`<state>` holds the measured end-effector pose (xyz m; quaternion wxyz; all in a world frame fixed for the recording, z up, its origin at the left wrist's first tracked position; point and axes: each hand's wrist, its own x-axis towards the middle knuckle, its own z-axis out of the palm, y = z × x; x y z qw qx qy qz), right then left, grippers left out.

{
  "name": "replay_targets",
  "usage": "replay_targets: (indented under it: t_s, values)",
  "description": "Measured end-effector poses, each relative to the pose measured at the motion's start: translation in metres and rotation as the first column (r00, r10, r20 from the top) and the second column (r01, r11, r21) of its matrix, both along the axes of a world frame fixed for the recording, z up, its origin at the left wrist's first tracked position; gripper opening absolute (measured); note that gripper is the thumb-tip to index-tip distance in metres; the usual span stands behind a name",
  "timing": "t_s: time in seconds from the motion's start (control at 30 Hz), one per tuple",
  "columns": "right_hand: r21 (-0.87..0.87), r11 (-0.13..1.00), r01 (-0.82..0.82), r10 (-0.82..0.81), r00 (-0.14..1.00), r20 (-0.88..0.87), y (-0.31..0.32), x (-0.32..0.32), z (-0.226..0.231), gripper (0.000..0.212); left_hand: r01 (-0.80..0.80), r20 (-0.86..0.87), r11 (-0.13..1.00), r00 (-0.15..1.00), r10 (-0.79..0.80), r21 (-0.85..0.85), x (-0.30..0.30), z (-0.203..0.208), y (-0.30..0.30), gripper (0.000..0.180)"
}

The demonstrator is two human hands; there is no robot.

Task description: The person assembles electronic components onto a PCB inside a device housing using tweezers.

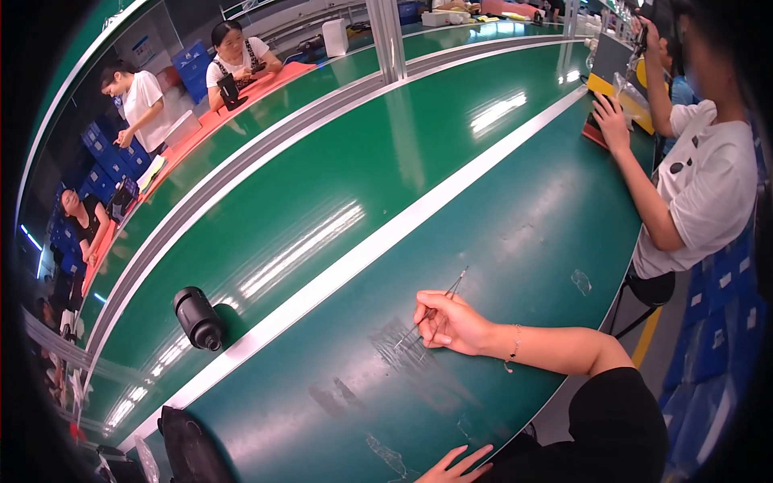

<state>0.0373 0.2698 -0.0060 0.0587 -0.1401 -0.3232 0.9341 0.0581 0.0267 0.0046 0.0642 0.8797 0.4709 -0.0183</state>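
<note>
Right now, the right hand (pixel 452 324) pinches a slim metal tool (pixel 456 282), probably tweezers given its small, thin outline, over the green surface (pixel 515 241) near dark scuffs (pixel 394 342). Partly cropped, the left hand (pixel 457 468) spreads its fingers. Beyond the white strip (pixel 386 237) sits a black cylindrical object (pixel 197 316).

Black cylinder (pixel 196 316) on green surface (pixel 322 177), possibly a dark pouch (pixel 192 449)
</note>
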Motion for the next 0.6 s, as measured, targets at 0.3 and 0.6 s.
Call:
replay_targets:
  t_s: [0.3, 0.6]
  values:
    - [0.026, 1.0, -0.009, 0.01, 1.0, -0.005, -0.001, 0.0, -0.001, 0.028, -0.015, 0.097, 0.998, 0.995, 0.02, -0.054, 0.003, -0.01, -0.003, 0.043]
    - [0.04, 0.999, -0.003, 0.004, 1.0, -0.026, -0.002, 0.0, -0.002, 0.028, 0.03, 0.055, 1.0, 0.998, -0.03, 0.006, -0.001, 0.0, 0.0, 0.041]
